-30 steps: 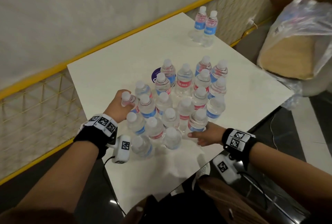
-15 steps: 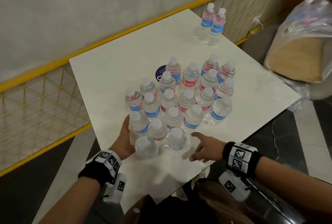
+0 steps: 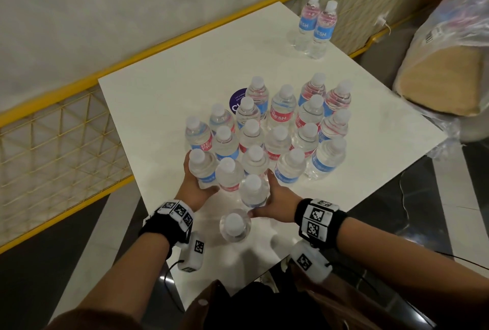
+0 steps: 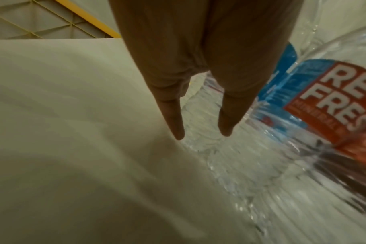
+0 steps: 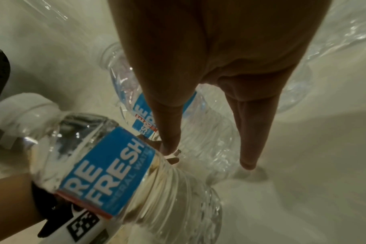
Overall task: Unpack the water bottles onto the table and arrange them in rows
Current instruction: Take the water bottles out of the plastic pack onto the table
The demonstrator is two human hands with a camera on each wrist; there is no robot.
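Faces a white table (image 3: 169, 97) with water bottles (image 3: 277, 139) upright in a packed cluster near its middle. Presses the left hand (image 3: 197, 188), fingers straight and gripping nothing, against the near-left bottle (image 3: 202, 168). Rests the right hand (image 3: 279, 197), likewise unclenched, against the nearest clustered bottle (image 3: 254, 189). Has a lone bottle (image 3: 235, 224) apart at the near edge and a pair of bottles (image 3: 317, 25) at the far right corner.

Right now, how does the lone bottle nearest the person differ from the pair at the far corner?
The lone bottle is single, close to the right hand; the far pair stands side by side, far from it. The lone bottle sits just off the main cluster; the far pair well apart. Both: upright, white-capped, blue-labelled.
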